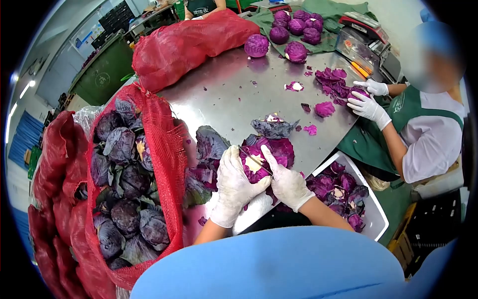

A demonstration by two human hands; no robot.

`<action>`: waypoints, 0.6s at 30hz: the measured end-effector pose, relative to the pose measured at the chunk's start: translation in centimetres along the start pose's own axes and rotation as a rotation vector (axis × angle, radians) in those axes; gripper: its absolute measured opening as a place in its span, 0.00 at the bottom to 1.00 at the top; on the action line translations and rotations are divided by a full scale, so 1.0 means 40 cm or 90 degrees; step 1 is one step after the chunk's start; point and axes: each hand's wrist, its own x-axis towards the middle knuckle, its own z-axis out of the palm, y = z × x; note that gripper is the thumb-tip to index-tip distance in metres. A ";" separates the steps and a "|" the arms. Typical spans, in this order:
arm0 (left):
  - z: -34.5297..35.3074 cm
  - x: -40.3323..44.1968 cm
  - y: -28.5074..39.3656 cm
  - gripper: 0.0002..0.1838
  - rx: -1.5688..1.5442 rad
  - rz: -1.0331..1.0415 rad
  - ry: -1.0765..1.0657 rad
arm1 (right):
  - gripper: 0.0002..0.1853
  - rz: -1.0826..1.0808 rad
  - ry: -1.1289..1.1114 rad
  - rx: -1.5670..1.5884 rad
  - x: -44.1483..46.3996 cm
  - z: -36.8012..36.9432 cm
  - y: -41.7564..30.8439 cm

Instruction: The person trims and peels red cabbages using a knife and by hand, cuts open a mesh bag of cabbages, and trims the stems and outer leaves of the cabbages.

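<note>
A blue garment (269, 254) lies nearest the camera, across the bottom of the view. Beyond it, at the near edge of the metal table (224, 99), the gloved left hand (231, 187) is partly closed around the left side of a cut purple cabbage (255, 164). The gloved right hand (289, 184) is positioned at the right side of the cabbage, index finger extended and the other fingers curled; whether these grip anything cannot be told. A thin dark line crosses the cabbage between the hands, too unclear to identify. The pale core of the cabbage faces the camera. Loose outer leaves (211, 144) lie just beside it on the left. An open red mesh sack (172, 149), filled with dark cabbages (129, 184), stands left of the hands. A white bin (376, 214) containing purple cabbage pieces (343, 192) stands to the right. Peeled cabbages (301, 25) rest at the far end of the table, several on a green cloth (346, 9). At the table's right side, a co-worker (433, 124) holds another purple cabbage in gloved hands (371, 109)
</note>
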 end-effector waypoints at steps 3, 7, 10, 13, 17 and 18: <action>0.015 -0.001 0.007 0.61 0.051 0.034 0.031 | 0.45 0.012 0.004 -0.020 0.017 0.010 0.000; 0.020 0.008 0.009 0.62 0.052 0.000 0.013 | 0.40 -0.009 0.011 -0.030 0.042 0.009 0.011; 0.001 0.010 0.008 0.62 0.025 0.017 -0.031 | 0.35 -0.088 0.003 -0.052 0.094 -0.076 0.046; -0.004 -0.004 -0.018 0.64 -0.010 0.073 -0.031 | 0.35 0.091 -0.082 0.137 0.134 -0.143 0.072; -0.019 -0.020 -0.057 0.66 -0.137 0.069 -0.047 | 0.40 0.276 -0.150 0.573 0.131 -0.105 0.147; -0.030 -0.027 -0.070 0.67 -0.176 0.059 -0.063 | 0.43 0.320 -0.104 0.675 0.127 -0.088 0.179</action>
